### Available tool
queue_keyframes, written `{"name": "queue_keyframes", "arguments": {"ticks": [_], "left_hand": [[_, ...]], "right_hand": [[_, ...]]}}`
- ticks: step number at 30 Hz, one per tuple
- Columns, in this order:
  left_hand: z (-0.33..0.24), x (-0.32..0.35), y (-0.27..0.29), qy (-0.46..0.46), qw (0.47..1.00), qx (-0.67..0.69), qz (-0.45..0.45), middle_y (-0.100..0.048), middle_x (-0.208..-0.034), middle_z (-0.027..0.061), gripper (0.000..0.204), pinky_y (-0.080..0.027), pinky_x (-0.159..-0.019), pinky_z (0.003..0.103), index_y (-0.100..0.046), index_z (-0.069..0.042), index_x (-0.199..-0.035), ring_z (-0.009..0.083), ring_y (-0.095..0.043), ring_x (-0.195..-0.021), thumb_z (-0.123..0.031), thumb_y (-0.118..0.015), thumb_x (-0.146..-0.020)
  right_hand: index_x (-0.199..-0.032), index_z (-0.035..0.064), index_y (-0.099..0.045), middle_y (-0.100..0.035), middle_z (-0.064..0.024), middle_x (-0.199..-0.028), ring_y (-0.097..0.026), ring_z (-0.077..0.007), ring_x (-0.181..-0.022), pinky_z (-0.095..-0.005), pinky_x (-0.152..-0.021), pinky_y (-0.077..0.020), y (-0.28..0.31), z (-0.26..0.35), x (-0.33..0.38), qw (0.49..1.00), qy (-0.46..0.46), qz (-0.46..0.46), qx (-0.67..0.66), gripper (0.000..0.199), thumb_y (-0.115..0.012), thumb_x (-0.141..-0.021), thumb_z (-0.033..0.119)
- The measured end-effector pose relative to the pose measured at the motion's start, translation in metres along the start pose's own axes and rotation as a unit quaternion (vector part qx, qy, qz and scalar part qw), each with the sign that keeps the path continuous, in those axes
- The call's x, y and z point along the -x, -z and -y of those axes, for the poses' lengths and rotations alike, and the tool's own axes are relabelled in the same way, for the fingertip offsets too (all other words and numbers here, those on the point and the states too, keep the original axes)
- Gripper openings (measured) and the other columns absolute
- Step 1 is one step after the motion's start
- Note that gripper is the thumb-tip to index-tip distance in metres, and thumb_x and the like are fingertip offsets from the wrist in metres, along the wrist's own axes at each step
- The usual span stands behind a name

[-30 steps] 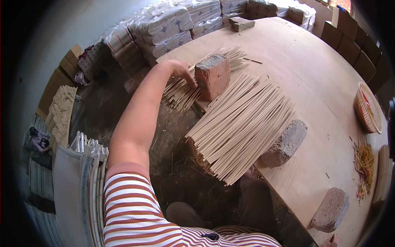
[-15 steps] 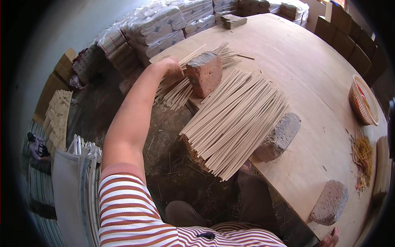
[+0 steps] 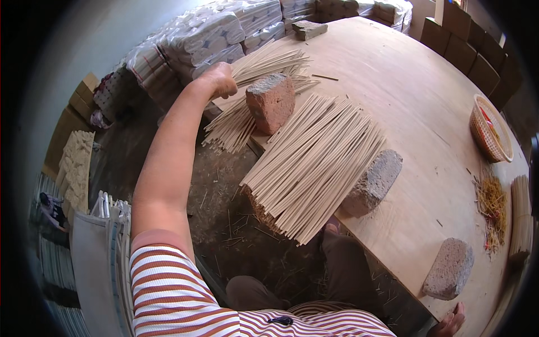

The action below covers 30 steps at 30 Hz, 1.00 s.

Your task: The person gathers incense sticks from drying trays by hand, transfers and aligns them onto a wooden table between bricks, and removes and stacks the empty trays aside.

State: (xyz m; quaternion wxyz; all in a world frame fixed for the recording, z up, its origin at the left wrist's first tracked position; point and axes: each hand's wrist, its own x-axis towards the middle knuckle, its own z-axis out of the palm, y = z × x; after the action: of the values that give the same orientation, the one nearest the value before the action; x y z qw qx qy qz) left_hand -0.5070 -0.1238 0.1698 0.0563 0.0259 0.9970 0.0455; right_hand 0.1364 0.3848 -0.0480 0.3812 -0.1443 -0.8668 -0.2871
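My left hand (image 3: 222,80), arm stretched out, is closed around the near ends of a bundle of thin wooden sticks (image 3: 269,64) at the far left of the table. Below that bundle, more loose sticks (image 3: 230,126) stick out past the table edge. A reddish brick (image 3: 270,104) stands beside them. To its right lies a large pile of sticks (image 3: 317,168), its ends overhanging the table edge, with a second brick (image 3: 373,182) against its right side. My right hand (image 3: 449,324), partly cut off at the lower right, rests on the table's edge with fingers apart, holding nothing, near a third brick (image 3: 449,268).
On the wooden table (image 3: 415,112) are a woven basket (image 3: 491,129), yellowish scraps (image 3: 492,208) and a tied stick bundle (image 3: 521,219) at right. A flat block (image 3: 310,30) sits at the far edge. Plastic-wrapped packs (image 3: 208,36) and cardboard boxes (image 3: 460,50) stand behind.
My left hand has moved up and left, lifting the bundle of sticks across the ones under it. My right hand stays near the table's edge.
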Motion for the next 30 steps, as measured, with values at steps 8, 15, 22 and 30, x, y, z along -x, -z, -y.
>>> {"name": "queue_keyframes", "arguments": {"ticks": [8,15,22,30], "left_hand": [[0.004,-0.006,-0.008,0.0,1.0,-0.009,-0.006,-0.069,-0.096,0.0181,0.031,-0.052,-0.078,0.037,-0.065,0.001,-0.105,0.0289,-0.068,-0.089,-0.008,-0.061,-0.076],[0.009,-0.017,-0.028,-0.008,0.976,-0.153,-0.155,-0.063,-0.112,0.0207,0.031,-0.047,-0.091,0.046,-0.063,-0.008,-0.11,0.0383,-0.058,-0.109,-0.008,-0.051,-0.081],[0.004,-0.011,-0.005,0.016,0.973,-0.142,-0.18,-0.058,-0.123,0.0218,0.033,-0.047,-0.095,0.043,-0.062,-0.007,-0.117,0.0358,-0.055,-0.118,-0.007,-0.052,-0.085],[0.069,-0.008,0.013,-0.048,0.972,0.157,-0.169,-0.066,-0.096,0.0199,0.03,-0.051,-0.078,0.041,-0.061,0.001,-0.105,0.029,-0.065,-0.088,-0.01,-0.057,-0.077]], "right_hand": [[-0.103,0.0025,-0.061,-0.062,-0.0149,-0.098,-0.06,-0.0313,-0.088,-0.0425,-0.077,-0.05,0.001,0.005,-0.005,0.995,-0.01,-0.024,-0.097,0.039,-0.064,-0.084,0.036],[-0.103,0.0007,-0.063,-0.063,-0.0173,-0.099,-0.06,-0.0333,-0.089,-0.0443,-0.08,-0.0488,-0.002,0.007,-0.009,0.989,-0.009,-0.042,-0.138,0.04,-0.057,-0.087,0.037],[-0.102,-0.0012,-0.065,-0.064,-0.0197,-0.099,-0.06,-0.0353,-0.09,-0.046,-0.082,-0.0475,-0.004,0.002,-0.013,0.98,-0.003,-0.083,-0.18,0.044,-0.05,-0.09,0.038],[-0.11,-0.0025,-0.062,-0.063,-0.0204,-0.109,-0.059,-0.0368,-0.1,-0.0455,-0.091,-0.0437,-0.017,-0.004,0.001,0.966,-0.063,0.0,-0.252,0.041,-0.045,-0.092,0.03]]}}
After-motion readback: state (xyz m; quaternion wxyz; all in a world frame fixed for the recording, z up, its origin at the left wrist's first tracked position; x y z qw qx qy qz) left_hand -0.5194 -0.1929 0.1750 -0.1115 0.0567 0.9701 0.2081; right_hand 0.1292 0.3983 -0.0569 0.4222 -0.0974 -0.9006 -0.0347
